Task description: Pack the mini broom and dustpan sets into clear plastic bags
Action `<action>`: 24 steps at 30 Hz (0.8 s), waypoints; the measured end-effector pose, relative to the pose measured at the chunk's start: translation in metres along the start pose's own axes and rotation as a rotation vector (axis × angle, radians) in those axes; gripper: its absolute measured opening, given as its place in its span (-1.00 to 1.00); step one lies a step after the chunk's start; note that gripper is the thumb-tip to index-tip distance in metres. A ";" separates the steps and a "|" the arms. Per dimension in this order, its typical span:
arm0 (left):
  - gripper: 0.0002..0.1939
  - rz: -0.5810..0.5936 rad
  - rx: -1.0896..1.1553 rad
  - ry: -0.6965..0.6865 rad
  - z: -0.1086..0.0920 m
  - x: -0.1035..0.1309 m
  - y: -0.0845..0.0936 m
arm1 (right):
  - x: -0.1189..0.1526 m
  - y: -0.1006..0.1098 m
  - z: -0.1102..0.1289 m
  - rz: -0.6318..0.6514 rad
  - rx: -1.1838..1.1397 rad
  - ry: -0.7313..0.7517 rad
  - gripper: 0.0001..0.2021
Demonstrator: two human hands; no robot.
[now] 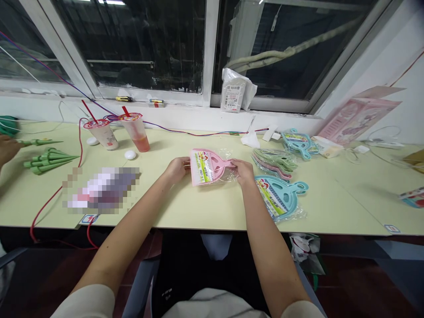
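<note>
A pink dustpan (217, 167) in a clear plastic bag, with a yellow-green printed label, is held between my hands just over the table. My left hand (178, 170) grips its wide edge, the fingertips partly hidden behind it. On the handle end my right hand (243, 171) is closed, pinching handle and bag. Right of it, a blue bagged dustpan (281, 197) lies near the front edge. Behind that is a stack of green and pink bagged dustpans (274, 161), and further back lie blue bagged dustpans (298, 142).
Two drink cups (135, 132) with red straws stand at the back left, near a red cable (80, 141). Green cone-shaped pieces (49, 161) lie at far left by another person's hand (7, 150). A pink box (361, 115) stands back right; a white wrapped box (232, 92) rests on the sill.
</note>
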State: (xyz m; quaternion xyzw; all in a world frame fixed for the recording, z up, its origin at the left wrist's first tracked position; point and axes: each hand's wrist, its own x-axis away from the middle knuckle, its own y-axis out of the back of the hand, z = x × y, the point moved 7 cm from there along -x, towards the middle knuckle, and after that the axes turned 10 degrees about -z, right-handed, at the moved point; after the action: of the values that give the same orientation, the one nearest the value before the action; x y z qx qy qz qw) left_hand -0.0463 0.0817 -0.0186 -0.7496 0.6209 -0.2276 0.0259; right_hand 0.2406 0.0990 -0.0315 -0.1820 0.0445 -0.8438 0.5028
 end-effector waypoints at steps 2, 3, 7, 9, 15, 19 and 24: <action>-0.81 0.085 0.006 0.028 0.000 0.004 -0.007 | -0.002 0.002 -0.002 -0.025 -0.016 -0.009 -0.93; -0.79 0.113 0.005 0.025 0.000 0.005 -0.009 | -0.004 0.003 -0.003 -0.042 -0.023 -0.014 -0.92; -0.78 0.083 -0.006 -0.041 -0.003 0.006 -0.008 | -0.009 0.007 -0.004 -0.109 -0.019 0.002 -0.91; -0.81 0.048 -0.021 -0.070 -0.003 0.003 -0.004 | -0.008 0.009 -0.002 -0.143 0.002 0.028 -0.93; -0.87 0.002 -0.063 -0.130 -0.008 -0.005 0.011 | -0.008 0.014 0.004 -0.203 0.045 0.097 -0.95; -0.82 -0.089 -0.117 -0.165 -0.014 -0.006 0.023 | -0.010 0.010 -0.001 -0.169 0.034 0.058 -0.94; -0.81 -0.189 -0.262 -0.248 -0.019 -0.009 0.032 | -0.006 0.002 -0.005 -0.117 0.051 0.034 -0.92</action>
State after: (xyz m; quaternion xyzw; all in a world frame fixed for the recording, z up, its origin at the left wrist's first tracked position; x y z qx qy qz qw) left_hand -0.0838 0.0874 -0.0141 -0.8237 0.5643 -0.0521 -0.0172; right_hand 0.2429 0.1028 -0.0387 -0.1570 0.0207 -0.8756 0.4563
